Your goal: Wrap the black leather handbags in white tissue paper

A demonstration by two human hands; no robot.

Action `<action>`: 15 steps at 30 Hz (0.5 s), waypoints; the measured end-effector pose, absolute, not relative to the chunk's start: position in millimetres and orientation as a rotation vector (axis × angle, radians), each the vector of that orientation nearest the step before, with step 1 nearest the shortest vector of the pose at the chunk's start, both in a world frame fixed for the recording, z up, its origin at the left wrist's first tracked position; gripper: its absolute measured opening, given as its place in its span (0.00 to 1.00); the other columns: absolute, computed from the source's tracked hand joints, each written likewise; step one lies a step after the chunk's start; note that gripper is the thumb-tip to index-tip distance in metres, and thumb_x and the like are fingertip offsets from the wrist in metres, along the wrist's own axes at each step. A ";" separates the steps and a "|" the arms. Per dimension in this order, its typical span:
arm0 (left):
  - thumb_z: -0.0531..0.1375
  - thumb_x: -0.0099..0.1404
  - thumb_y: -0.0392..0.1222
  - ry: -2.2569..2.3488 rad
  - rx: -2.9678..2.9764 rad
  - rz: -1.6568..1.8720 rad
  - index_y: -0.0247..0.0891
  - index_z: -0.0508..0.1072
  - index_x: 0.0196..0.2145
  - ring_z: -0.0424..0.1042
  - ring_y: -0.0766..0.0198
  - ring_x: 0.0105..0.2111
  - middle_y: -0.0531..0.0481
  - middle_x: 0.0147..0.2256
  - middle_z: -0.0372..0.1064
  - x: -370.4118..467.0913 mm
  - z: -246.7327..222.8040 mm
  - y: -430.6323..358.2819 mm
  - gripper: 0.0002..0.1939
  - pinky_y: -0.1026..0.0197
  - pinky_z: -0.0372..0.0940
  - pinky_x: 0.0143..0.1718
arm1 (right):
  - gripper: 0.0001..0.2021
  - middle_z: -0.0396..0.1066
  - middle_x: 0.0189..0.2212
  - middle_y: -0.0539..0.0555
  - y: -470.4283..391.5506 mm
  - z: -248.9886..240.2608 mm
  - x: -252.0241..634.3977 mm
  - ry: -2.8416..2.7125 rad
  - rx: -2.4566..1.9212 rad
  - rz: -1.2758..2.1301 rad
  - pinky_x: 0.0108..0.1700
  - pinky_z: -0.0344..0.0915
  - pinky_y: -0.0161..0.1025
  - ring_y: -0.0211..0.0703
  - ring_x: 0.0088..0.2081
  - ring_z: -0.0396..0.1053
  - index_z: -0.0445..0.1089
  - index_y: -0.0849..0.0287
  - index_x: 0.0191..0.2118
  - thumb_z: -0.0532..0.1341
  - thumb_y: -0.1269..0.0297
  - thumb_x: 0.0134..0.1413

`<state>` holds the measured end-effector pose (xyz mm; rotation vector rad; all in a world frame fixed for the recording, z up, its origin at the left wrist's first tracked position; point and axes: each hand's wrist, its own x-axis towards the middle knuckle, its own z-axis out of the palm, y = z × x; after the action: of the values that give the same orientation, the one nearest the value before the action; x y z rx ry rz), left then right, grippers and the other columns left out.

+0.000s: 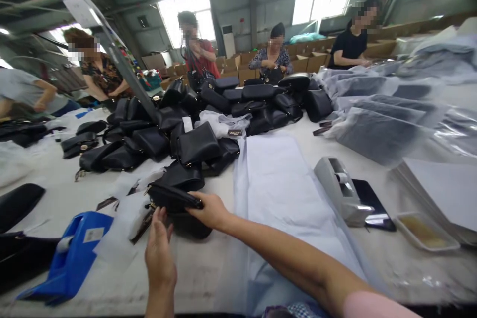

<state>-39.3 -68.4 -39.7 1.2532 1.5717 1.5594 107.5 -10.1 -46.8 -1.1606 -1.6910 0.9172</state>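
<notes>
A small black bag (175,199) is tilted above the table at lower centre, with its zip and gold fittings toward the left. My right hand (209,211) grips its right end, fingers wrapped round the edge. Beside the bag's left end stands my left hand (160,246), fingers stretched upward and palm turned to the bag, holding nothing. Under the bag lies another dark piece (192,226), partly covered. Thin white wrapping (130,213) with dark tags lies left of my left hand. A stack of white plastic sheets (276,174) lies to the right.
Black bags (149,141) are heaped across the middle. A blue tape dispenser (76,253) stands left; a grey one (341,191) stands right beside a black phone (370,203). Wrapped bags (380,129) and a shallow tray (427,231) are at the right. Several people work across the table.
</notes>
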 end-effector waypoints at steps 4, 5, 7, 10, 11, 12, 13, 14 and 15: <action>0.53 0.72 0.47 1.623 1.481 1.814 0.41 0.71 0.56 0.68 0.55 0.57 0.46 0.55 0.70 6.9 -19.2 -110.2 0.18 0.46 0.59 0.63 | 0.18 0.78 0.41 0.48 -14.8 -26.1 159.4 -1.614 -1.059 0.909 0.45 0.69 0.37 0.45 0.42 0.75 0.74 0.54 0.52 0.64 0.57 0.57; 0.54 0.72 0.45 1.574 1.556 1.830 0.43 0.71 0.54 0.70 0.56 0.54 0.47 0.52 0.72 18.2 -18.6 -120.9 0.16 0.46 0.60 0.62 | 0.20 0.78 0.42 0.49 -20.2 -16.5 178.9 -1.585 -1.008 0.895 0.47 0.69 0.39 0.46 0.43 0.75 0.73 0.56 0.53 0.65 0.56 0.56; 0.56 0.70 0.39 1.417 1.741 1.817 0.44 0.72 0.52 0.72 0.57 0.51 0.48 0.48 0.73 37.0 -20.3 -136.3 0.14 0.47 0.65 0.58 | 0.23 0.78 0.44 0.50 -35.3 6.0 223.7 -1.542 -0.966 0.848 0.50 0.70 0.41 0.47 0.45 0.75 0.72 0.57 0.55 0.66 0.54 0.55; 0.59 0.66 0.33 1.230 1.915 1.879 0.44 0.71 0.52 0.73 0.57 0.49 0.48 0.46 0.72 54.1 -21.1 -135.9 0.17 0.48 0.69 0.54 | 0.23 0.76 0.49 0.50 -62.7 35.5 295.5 -1.639 -1.024 0.719 0.56 0.68 0.43 0.48 0.50 0.74 0.71 0.55 0.56 0.66 0.56 0.56; 0.60 0.66 0.33 1.223 1.924 1.907 0.44 0.69 0.53 0.72 0.56 0.50 0.47 0.49 0.71 57.9 -19.7 -129.3 0.19 0.47 0.69 0.54 | 0.22 0.75 0.52 0.50 -71.6 41.1 317.7 -1.688 -1.044 0.655 0.58 0.66 0.44 0.48 0.52 0.72 0.71 0.54 0.57 0.65 0.57 0.57; 0.61 0.65 0.34 1.245 1.927 1.908 0.44 0.67 0.56 0.70 0.55 0.54 0.45 0.52 0.68 61.7 -17.7 -120.4 0.22 0.47 0.67 0.55 | 0.21 0.73 0.54 0.51 -80.0 43.7 337.8 -1.725 -1.065 0.598 0.61 0.64 0.45 0.49 0.55 0.70 0.71 0.54 0.57 0.65 0.59 0.58; 0.63 0.65 0.36 1.290 1.940 1.866 0.44 0.62 0.60 0.66 0.53 0.58 0.42 0.58 0.64 65.8 -15.7 -110.0 0.27 0.45 0.65 0.58 | 0.21 0.72 0.56 0.52 -87.7 43.5 355.3 -1.766 -1.078 0.547 0.63 0.63 0.45 0.49 0.57 0.69 0.70 0.53 0.58 0.64 0.60 0.59; 0.64 0.63 0.39 1.333 1.965 1.777 0.45 0.57 0.64 0.59 0.50 0.63 0.40 0.63 0.57 70.8 -14.3 -98.9 0.34 0.44 0.61 0.61 | 0.20 0.70 0.57 0.53 -94.7 41.0 370.0 -1.806 -1.091 0.510 0.64 0.62 0.46 0.48 0.58 0.68 0.70 0.53 0.58 0.63 0.62 0.61; 0.67 0.61 0.42 1.355 1.999 1.650 0.46 0.51 0.67 0.53 0.48 0.66 0.39 0.67 0.50 76.9 -14.0 -88.0 0.41 0.43 0.56 0.64 | 0.20 0.70 0.58 0.53 -101.2 36.7 381.7 -1.841 -1.103 0.485 0.64 0.61 0.46 0.48 0.59 0.67 0.69 0.54 0.59 0.62 0.63 0.62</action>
<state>76.9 -88.0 -14.0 1.9989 1.3551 1.6504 381.7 -101.2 36.7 -1.1028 -1.8408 0.4850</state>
